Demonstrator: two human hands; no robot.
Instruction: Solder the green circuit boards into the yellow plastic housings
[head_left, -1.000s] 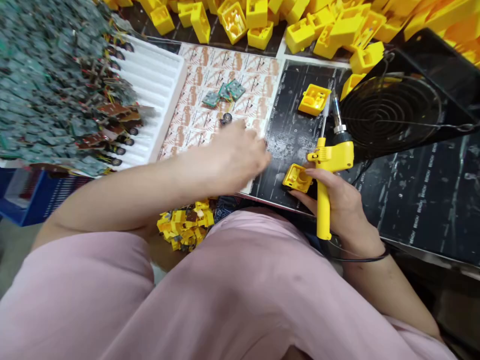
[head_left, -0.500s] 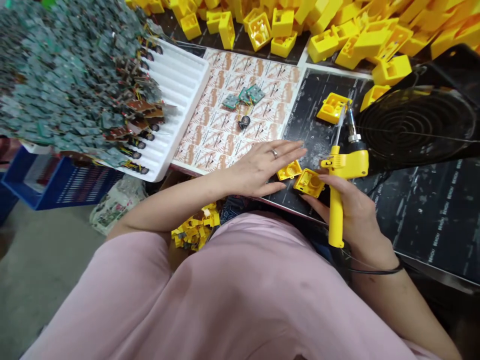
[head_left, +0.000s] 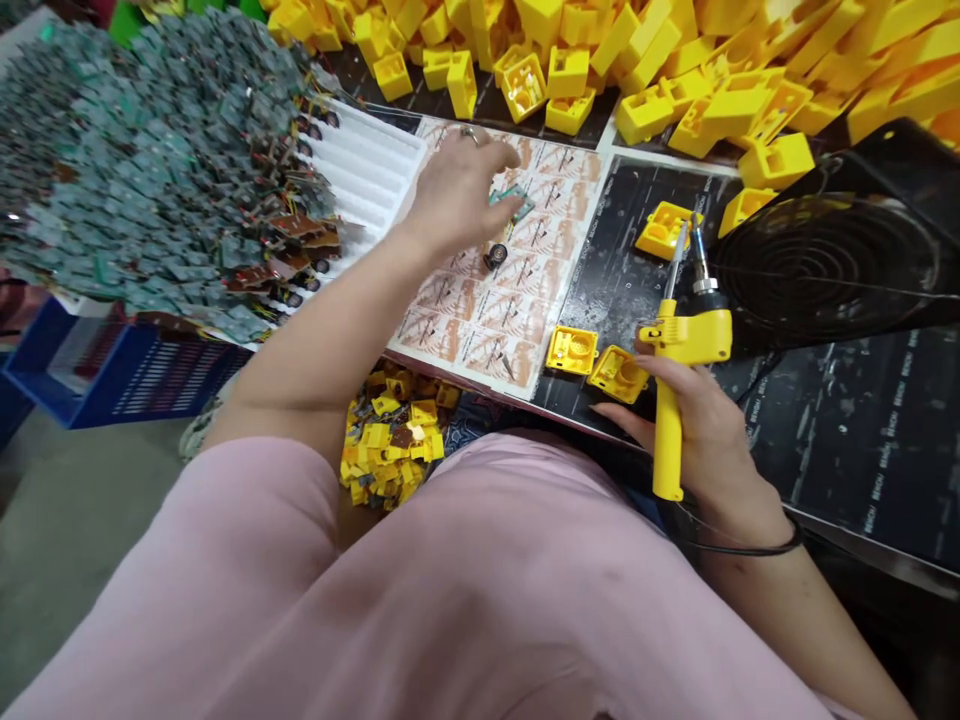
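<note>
My left hand (head_left: 466, 188) reaches over a small green circuit board (head_left: 517, 203) on the patterned sheet, thumb and fingers apart around it. Part of the board is hidden by the hand. A round black part (head_left: 496, 257) on wires lies just below. My right hand (head_left: 709, 425) is wrapped round the handle of a yellow soldering gun (head_left: 670, 435), its metal tip pointing away from me. Beside my right fingers lies an open yellow housing half (head_left: 617, 375), with another housing half (head_left: 571, 350) to its left. A third yellow housing (head_left: 663, 230) sits beyond, near the gun's tip.
A white ribbed tray (head_left: 375, 165) at left bears a heap of circuit boards (head_left: 165, 170). Yellow housings (head_left: 720, 100) are piled along the back. A black fan (head_left: 825, 260) stands at right. Below are a blue crate (head_left: 150, 375) and yellow pieces (head_left: 394, 440).
My left hand has left the yellow housing halves and moved left and away from me to the circuit board. My right hand keeps holding the soldering gun, almost unmoved.
</note>
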